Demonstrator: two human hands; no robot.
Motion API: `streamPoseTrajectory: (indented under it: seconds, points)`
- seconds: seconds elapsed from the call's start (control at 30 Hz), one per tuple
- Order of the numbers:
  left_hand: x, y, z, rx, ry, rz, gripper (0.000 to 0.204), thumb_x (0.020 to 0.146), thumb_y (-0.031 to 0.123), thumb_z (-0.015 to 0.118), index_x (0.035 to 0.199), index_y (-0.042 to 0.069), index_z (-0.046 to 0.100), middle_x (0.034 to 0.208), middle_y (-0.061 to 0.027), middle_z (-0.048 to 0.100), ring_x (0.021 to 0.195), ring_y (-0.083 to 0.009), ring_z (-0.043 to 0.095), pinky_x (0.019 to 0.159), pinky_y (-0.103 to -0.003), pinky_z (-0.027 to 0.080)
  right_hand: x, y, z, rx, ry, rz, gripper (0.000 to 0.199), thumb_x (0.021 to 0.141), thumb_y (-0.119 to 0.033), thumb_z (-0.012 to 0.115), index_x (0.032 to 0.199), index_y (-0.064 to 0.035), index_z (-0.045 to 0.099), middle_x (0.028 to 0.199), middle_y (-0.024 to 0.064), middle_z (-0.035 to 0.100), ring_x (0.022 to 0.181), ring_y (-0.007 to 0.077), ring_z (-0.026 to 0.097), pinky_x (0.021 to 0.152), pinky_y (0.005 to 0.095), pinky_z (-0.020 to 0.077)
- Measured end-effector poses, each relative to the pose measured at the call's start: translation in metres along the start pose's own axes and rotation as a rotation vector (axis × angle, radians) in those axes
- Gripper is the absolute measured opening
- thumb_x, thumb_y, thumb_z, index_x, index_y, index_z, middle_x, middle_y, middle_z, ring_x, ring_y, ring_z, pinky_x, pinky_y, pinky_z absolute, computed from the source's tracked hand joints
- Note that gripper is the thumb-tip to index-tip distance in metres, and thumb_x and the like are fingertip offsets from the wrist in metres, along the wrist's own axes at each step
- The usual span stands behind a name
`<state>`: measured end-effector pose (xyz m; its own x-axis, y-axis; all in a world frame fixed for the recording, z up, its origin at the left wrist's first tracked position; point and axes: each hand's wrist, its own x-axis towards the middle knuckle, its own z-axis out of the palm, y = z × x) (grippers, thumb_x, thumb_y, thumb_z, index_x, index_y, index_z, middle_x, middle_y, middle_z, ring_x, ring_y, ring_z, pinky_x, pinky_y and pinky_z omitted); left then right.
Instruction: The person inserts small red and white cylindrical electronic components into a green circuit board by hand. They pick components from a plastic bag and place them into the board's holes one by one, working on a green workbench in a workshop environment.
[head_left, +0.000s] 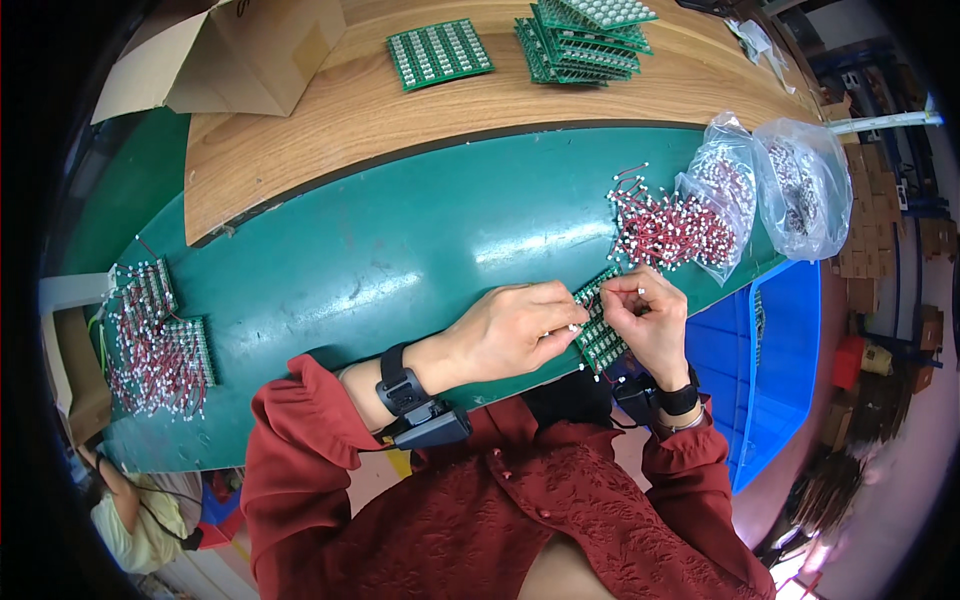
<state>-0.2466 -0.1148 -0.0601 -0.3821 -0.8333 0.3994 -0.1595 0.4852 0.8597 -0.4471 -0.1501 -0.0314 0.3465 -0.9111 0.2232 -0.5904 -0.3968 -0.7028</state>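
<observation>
both hands in close over one green board [603, 345], which sits slantwise at the near edge of the green bench [400, 235], right between them. this looks like the fitting step, by my reading: short red leads with white plugs going onto the board one at a time.

now the right hand [655, 318]: thumb and forefinger pressed together in a tight pinch over the board's far part, apparently on a red lead, with a white plug showing against the curled fingers. the left hand [512, 325] comes at the board's left edge, fingers bent, thumb and forefinger drawn near each other, a white plug at the thumb's tip. is it gripping that plug or just steadying the board? can't tell from here, the fingers cover it.

what does the next move call for? i'd say a careful line-up of the lead's end, then a firm push, with the left hand keeping the board from skidding. supply is close: the loose heap of leads [665, 230] lies just beyond the right hand, spilling from a clear bag [725, 165]. over to the far left, wired boards [155, 345] rest under a tangle of red.
</observation>
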Motion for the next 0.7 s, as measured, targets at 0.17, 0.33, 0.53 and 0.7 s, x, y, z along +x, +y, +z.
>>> streamPoseTrajectory:
  seconds: [0.17, 0.33, 0.53, 0.7]
  points:
    - [0.000, 0.000, 0.000, 0.003, -0.002, -0.009, 0.020, 0.078, 0.001, 0.066, 0.098, 0.002, 0.066, 0.088, -0.0104, 0.063, 0.075, -0.0244, 0.063, 0.065, -0.032, 0.053, 0.001, 0.000, -0.001, -0.007, -0.017, -0.027, 0.011, 0.070, 0.004, 0.068, 0.077, -0.0037, 0.065, 0.067, 0.0028, 0.058, 0.050, 0.0073, 0.054, 0.044, 0.0213, 0.0418]
    - [0.000, 0.001, -0.001, 0.003, -0.004, -0.005, 0.020, 0.078, 0.001, 0.066, 0.098, 0.002, 0.066, 0.088, -0.0105, 0.063, 0.075, -0.0248, 0.063, 0.065, -0.033, 0.053, 0.003, -0.003, -0.003, -0.043, -0.054, -0.062, 0.013, 0.069, 0.006, 0.067, 0.078, -0.0038, 0.065, 0.067, 0.0035, 0.056, 0.050, 0.0097, 0.054, 0.045, 0.0232, 0.0422]
    - [-0.001, -0.001, 0.001, 0.012, 0.011, 0.017, 0.019, 0.078, 0.001, 0.066, 0.097, 0.002, 0.066, 0.088, -0.0112, 0.063, 0.076, -0.0255, 0.063, 0.066, -0.033, 0.053, 0.013, -0.009, -0.007, -0.119, -0.134, -0.162, 0.013, 0.068, 0.006, 0.066, 0.077, -0.0028, 0.063, 0.067, 0.0046, 0.055, 0.050, 0.0129, 0.054, 0.046, 0.0260, 0.0426]
    - [-0.001, -0.001, 0.002, -0.013, 0.019, 0.016, 0.018, 0.078, 0.001, 0.066, 0.097, 0.001, 0.066, 0.087, -0.0115, 0.063, 0.075, -0.0259, 0.063, 0.065, -0.034, 0.052, 0.012, -0.006, -0.008, -0.069, -0.149, -0.100, 0.014, 0.068, 0.008, 0.066, 0.076, -0.0024, 0.062, 0.066, 0.0030, 0.054, 0.051, 0.0091, 0.052, 0.046, 0.0231, 0.0409]
